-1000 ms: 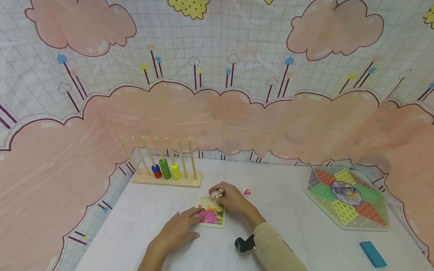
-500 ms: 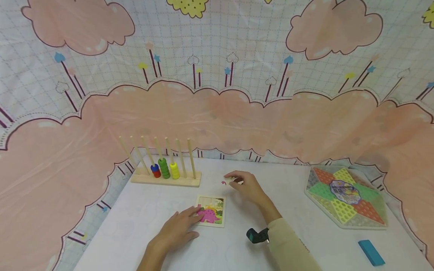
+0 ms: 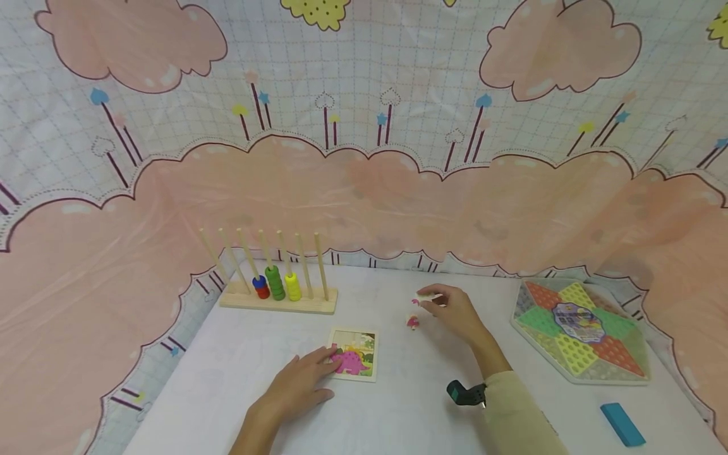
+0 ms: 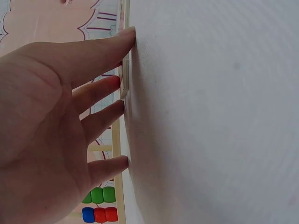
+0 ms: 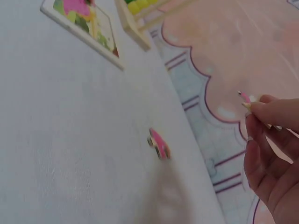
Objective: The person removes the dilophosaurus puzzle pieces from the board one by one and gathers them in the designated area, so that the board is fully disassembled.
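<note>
A small square puzzle board (image 3: 354, 355) with a pink dinosaur picture lies on the table. My left hand (image 3: 301, 387) rests at its left edge, fingers spread and fairly straight. Back and to the right of the board, my right hand (image 3: 455, 313) pinches a small puzzle piece (image 3: 416, 302) between thumb and fingers above the table; the right wrist view shows the pinched piece (image 5: 245, 99) edge-on. Just below that hand, a loose pink puzzle piece (image 3: 412, 322) lies on the table, also visible in the right wrist view (image 5: 160, 143).
A wooden peg rack (image 3: 279, 304) with coloured beads stands at the back left. On the right lie a hexagonal case (image 3: 580, 332) of coloured pieces and a blue block (image 3: 622, 424). A dark device (image 3: 466, 394) is at my right wrist. Patterned cloth (image 3: 341, 202) hangs behind the table.
My right hand has moved away from the board to the right with the puzzle piece, uncovering the board's upper part. My left hand has stayed at the board.
</note>
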Motion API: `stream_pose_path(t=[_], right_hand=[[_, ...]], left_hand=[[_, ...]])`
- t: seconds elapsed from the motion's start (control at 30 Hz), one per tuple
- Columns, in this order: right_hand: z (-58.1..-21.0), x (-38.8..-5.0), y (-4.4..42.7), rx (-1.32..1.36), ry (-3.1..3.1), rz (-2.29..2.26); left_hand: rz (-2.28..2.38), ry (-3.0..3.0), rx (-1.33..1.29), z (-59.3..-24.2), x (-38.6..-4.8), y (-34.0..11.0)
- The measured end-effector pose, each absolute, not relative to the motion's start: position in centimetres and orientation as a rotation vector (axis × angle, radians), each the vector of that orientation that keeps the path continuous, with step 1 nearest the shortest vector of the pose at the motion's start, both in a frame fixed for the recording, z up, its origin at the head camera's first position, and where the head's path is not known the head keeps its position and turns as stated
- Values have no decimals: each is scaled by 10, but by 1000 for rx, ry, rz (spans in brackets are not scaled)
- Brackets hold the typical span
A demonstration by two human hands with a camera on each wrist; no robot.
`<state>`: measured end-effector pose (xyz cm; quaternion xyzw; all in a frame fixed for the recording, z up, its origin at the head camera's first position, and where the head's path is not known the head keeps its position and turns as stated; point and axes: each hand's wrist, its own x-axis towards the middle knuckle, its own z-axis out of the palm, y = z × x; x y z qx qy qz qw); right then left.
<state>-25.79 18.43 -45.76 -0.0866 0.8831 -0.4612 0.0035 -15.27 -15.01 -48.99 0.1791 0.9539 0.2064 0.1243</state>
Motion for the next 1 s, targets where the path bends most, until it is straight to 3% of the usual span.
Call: stream_pose_path(t=[0.43, 1.0], right_hand=[[-480, -257, 229, 37, 2686, -1425], [-510, -259, 218, 80, 2714, -1453]], left_hand=[[601, 2784, 521, -488, -151, -150], [629, 2783, 531, -488, -150, -150]])
